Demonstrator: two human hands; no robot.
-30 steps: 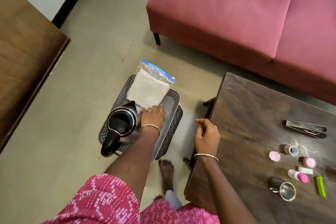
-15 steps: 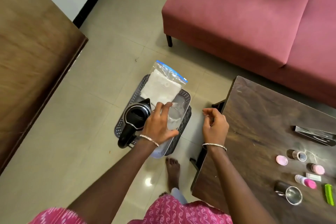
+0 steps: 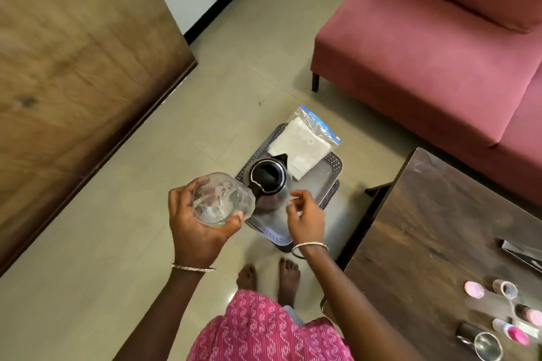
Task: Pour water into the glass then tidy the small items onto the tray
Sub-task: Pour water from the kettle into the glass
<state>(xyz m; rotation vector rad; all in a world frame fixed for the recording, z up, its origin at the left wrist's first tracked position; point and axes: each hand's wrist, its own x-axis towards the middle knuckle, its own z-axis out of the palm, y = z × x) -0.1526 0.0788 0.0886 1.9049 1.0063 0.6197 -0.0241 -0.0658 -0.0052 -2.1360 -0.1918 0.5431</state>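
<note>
Clear glass [image 3: 223,199] sits in my left hand [image 3: 193,231], tipped so its open mouth faces up toward me, my fingers wrapped around its side and my thumb along the near edge. It is raised above the floor, just left of the black kettle [image 3: 268,177], and its rim overlaps the kettle's handle from where I look. The kettle stands upright with its lid open on the grey tray [image 3: 330,184], spout pointing away from me. My right hand [image 3: 306,220] hovers over the near side of the tray, just right of the kettle, fingers loosely curled and holding nothing. Behind the kettle a zip bag [image 3: 305,143] with a blue seal strip and white contents lies half on the tray's far edge. Off to my right, on the dark wooden table [image 3: 440,228], well apart from both hands, are the small items: a pink lid [image 3: 473,289], an open little jar [image 3: 505,289], a pink-capped jar [image 3: 531,315], a bottle with a pink cap [image 3: 511,330] and a steel cup [image 3: 485,347]. Any print on them is too small to read.
</note>
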